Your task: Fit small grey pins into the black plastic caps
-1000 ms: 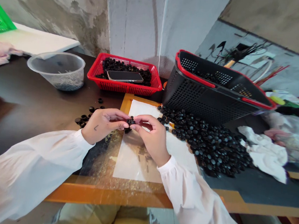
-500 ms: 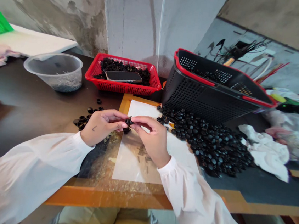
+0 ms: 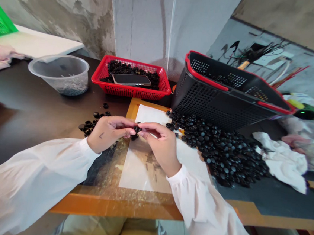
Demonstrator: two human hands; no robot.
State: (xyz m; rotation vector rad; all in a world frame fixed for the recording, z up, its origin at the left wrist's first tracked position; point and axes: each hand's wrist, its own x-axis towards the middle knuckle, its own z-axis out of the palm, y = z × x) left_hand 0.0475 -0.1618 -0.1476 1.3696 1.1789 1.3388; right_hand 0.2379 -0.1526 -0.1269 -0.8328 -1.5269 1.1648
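Observation:
Between the fingertips of both hands is a small round black part point(image 3: 137, 129), partly covered by the fingers. My left hand point(image 3: 105, 132) pinches it from the left, thumb and forefinger closed. From the right, my right hand point(image 3: 162, 142) grips the same part with thumb and forefinger. Both hands are over a white paper sheet point(image 3: 137, 171) on the table. Several similar black parts point(image 3: 88, 124) lie just beyond the left hand. A large heap of them point(image 3: 223, 154) spreads out to the right of the sheet.
A red basket point(image 3: 128, 91) of black parts, with a phone point(image 3: 131, 79) on top, stands at the back. Left of it is a clear plastic tub point(image 3: 58, 75) holding thin pieces. A tall black basket point(image 3: 217, 101) stands behind the heap; a white cloth point(image 3: 284, 160) lies right.
The view has shifted slightly, so everything sits a little further right. Both hands keep their pinch on the small black part, with hardly any movement of the fingers.

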